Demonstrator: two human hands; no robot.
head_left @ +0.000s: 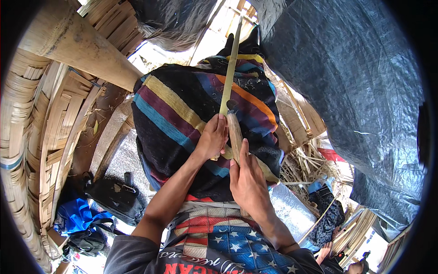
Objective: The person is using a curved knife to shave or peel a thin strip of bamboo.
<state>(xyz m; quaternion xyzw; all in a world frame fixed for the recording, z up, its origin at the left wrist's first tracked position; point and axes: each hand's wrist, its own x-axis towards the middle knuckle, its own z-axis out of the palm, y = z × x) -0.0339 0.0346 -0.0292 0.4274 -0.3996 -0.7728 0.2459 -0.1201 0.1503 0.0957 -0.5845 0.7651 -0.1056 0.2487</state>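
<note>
A long pale-green bamboo strip point(232, 68) runs away from me over my lap, narrowing toward its far end. My left hand point(213, 137) is closed round its near end. My right hand point(248, 182) grips the long wooden handle point(235, 132) of what looks like a knife, thumb and forefinger stretched along the wood. Its short dark blade point(231, 107) lies against or just beside the strip, beyond my left fingers; contact cannot be made out. Under both hands a striped black, yellow, blue and orange cloth point(178, 105) covers my legs.
A thick bamboo pole point(86, 48) and woven bamboo wall point(54, 137) stand at left. Dark plastic sheeting point(337, 68) hangs at right. A black bag point(116, 198) and blue bag point(82, 217) lie lower left. Another person's hand point(325, 252) shows lower right, near split bamboo strips point(353, 233).
</note>
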